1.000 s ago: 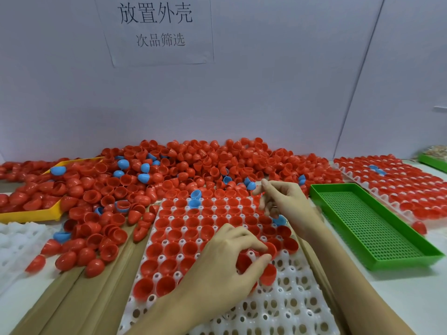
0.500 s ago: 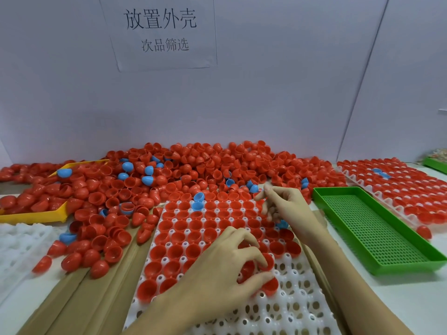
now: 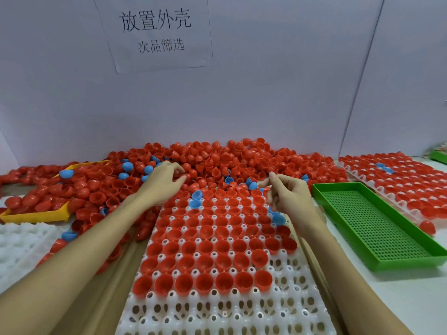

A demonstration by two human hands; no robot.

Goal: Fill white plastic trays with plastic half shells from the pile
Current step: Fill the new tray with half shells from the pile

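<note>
Both arms reach forward: left hand grips pile shells; right hand curls loosely, empty.

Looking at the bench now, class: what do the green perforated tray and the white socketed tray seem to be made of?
Green perforated tray: seemingly rigid moulded plastic, with uniform colour, slight sheen and a regular hole grid. White socketed tray: apparently thin formed plastic, milky and somewhat translucent, glossy on its peaks.

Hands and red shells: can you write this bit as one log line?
left hand: reaching into shell pile | right hand: curled over white tray, hold unclear | near rows unfilled
</note>
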